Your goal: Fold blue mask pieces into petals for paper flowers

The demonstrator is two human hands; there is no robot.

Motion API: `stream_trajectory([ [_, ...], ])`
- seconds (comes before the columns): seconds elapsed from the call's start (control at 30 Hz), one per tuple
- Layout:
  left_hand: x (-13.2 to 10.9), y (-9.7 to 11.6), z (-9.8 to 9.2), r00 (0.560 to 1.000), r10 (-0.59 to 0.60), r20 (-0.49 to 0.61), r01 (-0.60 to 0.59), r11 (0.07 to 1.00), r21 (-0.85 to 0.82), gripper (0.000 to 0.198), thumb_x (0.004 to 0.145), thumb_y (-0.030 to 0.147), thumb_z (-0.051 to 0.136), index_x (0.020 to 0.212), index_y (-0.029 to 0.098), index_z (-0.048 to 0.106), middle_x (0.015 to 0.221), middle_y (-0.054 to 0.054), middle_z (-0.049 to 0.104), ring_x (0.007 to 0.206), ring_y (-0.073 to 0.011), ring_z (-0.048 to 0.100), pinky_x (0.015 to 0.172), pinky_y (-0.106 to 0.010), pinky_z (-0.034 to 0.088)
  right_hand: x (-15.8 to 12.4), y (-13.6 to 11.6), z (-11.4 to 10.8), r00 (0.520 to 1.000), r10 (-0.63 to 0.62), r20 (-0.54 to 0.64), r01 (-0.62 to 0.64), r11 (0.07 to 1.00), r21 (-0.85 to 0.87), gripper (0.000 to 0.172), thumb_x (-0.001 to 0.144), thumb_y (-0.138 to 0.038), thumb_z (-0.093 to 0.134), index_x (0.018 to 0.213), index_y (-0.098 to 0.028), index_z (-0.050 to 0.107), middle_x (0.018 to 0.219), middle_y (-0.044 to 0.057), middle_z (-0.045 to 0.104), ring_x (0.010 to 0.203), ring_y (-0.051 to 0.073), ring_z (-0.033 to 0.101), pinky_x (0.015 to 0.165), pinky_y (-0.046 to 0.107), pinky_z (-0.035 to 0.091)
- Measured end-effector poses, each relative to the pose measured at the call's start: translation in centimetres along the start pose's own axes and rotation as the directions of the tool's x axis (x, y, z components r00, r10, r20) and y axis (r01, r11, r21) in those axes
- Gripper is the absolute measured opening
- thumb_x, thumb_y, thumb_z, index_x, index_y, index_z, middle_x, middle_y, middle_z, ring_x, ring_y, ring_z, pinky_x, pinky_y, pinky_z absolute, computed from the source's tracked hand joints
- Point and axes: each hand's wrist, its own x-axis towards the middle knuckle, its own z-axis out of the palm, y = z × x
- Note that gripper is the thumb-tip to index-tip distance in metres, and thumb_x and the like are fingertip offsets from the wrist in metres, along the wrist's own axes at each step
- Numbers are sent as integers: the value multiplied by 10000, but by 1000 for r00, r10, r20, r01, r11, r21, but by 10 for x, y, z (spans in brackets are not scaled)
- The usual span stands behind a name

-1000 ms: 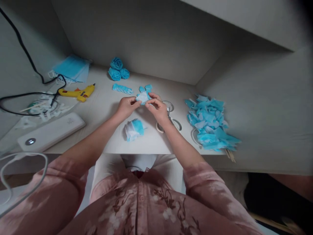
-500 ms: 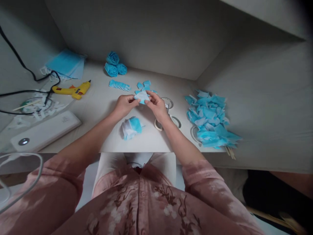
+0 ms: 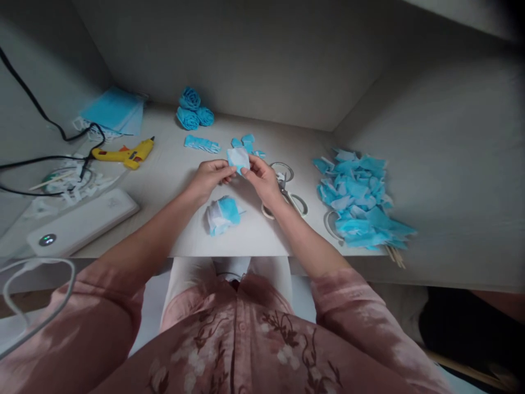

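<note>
My left hand (image 3: 209, 179) and my right hand (image 3: 261, 178) meet over the middle of the table, both pinching one small pale blue fabric piece (image 3: 238, 158) between thumb and fingers. Just below the hands lies a half-made blue and white fabric flower (image 3: 221, 214). A few cut blue pieces (image 3: 245, 143) rest right behind the held piece. Scissors (image 3: 287, 191) lie partly under my right wrist.
Three finished blue roses (image 3: 192, 109) and a pleated blue strip (image 3: 200, 144) sit at the back. A yellow glue gun (image 3: 125, 155), its black cord, a stack of face masks (image 3: 112, 110) and a white power strip (image 3: 82, 221) are on the left. A heap of blue pieces (image 3: 361, 197) lies right.
The held piece has been turned from lying flat to standing more upright between the fingers. The hands stayed in place while the view shifted slightly.
</note>
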Motion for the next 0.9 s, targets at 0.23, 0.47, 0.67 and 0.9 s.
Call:
stream_trajectory([
  [0.23,-1,6,-3,1000,5,-16,-7,988,-152,185,692,264,811,707,137,677,641,-11,648,581,-93,575,596,-227,431,0,-1,1,993,106,43,-110,990,89,579,721,-530,827,1197,-230,690,980,15,758,889,167,678,914,332,560],
  [0.47,-3,7,-3,999,17,38,-18,1000,20,197,743,281,769,666,149,646,607,-10,634,568,-96,560,593,-230,427,3,-11,-6,983,152,105,-166,975,147,575,773,-574,775,1238,-243,703,1225,46,755,1139,215,690,1003,363,571],
  [0.67,-4,6,2,999,40,17,-40,999,30,217,752,344,790,764,153,687,652,-7,652,597,-101,581,596,-226,435,4,-3,-5,994,76,80,-82,995,64,593,728,-423,809,1272,-229,676,1218,46,757,1151,224,687,1075,391,530],
  [0.9,-5,2,1,997,45,58,-47,998,32,269,737,399,802,752,142,727,664,-22,659,630,-108,589,627,-238,445,2,-3,-3,996,88,31,-89,996,29,550,748,-433,786,1249,-234,675,1150,32,758,1086,214,686,1044,386,538],
])
